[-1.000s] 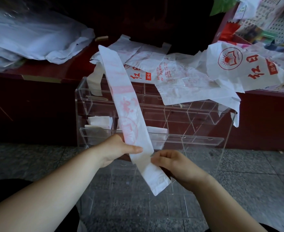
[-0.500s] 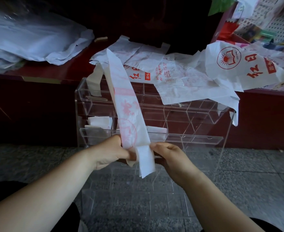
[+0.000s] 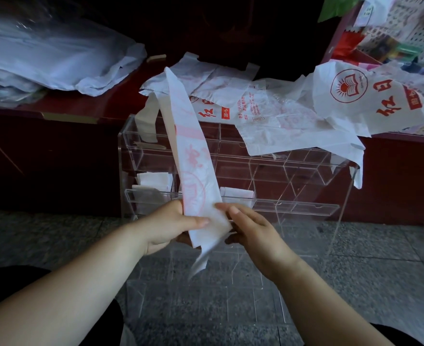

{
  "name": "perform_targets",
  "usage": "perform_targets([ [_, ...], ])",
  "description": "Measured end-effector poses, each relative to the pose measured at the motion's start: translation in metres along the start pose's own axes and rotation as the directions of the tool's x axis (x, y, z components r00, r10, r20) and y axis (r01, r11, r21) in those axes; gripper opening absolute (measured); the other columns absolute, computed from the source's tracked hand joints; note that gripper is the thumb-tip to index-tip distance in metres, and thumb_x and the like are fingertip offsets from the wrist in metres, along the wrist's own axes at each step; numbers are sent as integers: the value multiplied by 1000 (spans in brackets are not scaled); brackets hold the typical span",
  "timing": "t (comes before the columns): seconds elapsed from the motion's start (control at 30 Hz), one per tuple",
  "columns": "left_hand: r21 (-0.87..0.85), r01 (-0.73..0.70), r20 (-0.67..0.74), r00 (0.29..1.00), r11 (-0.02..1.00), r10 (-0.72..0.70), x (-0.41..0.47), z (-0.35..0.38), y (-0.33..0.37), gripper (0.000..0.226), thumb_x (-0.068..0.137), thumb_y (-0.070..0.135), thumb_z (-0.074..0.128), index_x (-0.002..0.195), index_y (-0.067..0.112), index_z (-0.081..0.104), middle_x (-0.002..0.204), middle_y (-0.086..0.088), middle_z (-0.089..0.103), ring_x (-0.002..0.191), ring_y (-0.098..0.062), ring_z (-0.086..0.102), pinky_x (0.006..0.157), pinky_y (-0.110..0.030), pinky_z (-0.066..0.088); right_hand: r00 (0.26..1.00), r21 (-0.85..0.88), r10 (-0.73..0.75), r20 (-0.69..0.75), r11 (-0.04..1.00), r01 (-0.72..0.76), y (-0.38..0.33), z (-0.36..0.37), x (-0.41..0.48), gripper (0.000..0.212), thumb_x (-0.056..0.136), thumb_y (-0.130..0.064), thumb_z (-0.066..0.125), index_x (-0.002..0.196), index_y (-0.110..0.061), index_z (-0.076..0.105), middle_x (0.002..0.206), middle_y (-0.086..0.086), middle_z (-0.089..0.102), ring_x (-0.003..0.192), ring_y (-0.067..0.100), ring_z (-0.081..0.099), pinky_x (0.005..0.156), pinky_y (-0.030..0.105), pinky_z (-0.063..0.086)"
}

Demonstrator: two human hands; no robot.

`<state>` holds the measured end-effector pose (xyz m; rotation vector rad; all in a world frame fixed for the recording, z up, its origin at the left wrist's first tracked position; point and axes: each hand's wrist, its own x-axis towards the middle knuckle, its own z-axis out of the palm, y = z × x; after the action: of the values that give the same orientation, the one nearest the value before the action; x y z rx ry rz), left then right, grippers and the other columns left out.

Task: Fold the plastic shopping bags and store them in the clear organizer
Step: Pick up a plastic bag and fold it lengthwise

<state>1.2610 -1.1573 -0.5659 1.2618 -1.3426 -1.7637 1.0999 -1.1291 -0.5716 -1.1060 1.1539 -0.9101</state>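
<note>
The organizer (image 3: pixel 230 171) stood on the floor (image 3: pixel 355 258), directly in front of the desk (image 3: pixel 81 106). A pile of loose bags (image 3: pixel 268 113) lay on the desk behind it, spilling over its top right corner. A stack of bags (image 3: pixel 43 58) sat on the desk's far left. Stored bags (image 3: pixel 156 179) lay in the organizer's lower left compartments. In front of the organizer, the left hand (image 3: pixel 166 226) and right hand (image 3: pixel 253 228) held the lower end of a bag strip (image 3: pixel 193 158) between them, its upper end leaning back toward the desk.
</note>
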Motion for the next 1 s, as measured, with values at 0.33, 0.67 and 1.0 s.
perform_targets([
  [0.33, -117, -88, -176, 982, 989, 66, 8, -12, 5, 18, 83, -5, 54, 86, 10, 63, 74, 6, 69, 69, -5, 66, 68, -16, 53, 957, -222, 180, 226, 967, -129, 7, 1, -7, 11, 84, -10, 63, 94, -6, 66, 90, 3, 67, 82, 10, 62, 74, 17, 49],
  [0.67, 108, -81, -257, 960, 991, 107, 15, -16, -1, 17, 81, -4, 60, 86, 12, 62, 86, 2, 63, 85, -12, 59, 81, -25, 46, 996, -323, -38, 75, 944, 60, -14, -9, -10, 24, 81, -6, 65, 61, -18, 59, 87, -9, 55, 80, -3, 54, 72, 12, 42],
  [1.0, 114, -20, 65, 998, 993, 13, 0, 5, -5, 39, 78, -24, 44, 72, 11, 60, 56, 5, 66, 53, -2, 62, 49, -13, 48, 1000, -39, -10, 29, 999, 11, -10, -3, 1, 25, 92, -11, 47, 75, -10, 65, 84, -1, 63, 75, 3, 58, 69, 12, 46],
])
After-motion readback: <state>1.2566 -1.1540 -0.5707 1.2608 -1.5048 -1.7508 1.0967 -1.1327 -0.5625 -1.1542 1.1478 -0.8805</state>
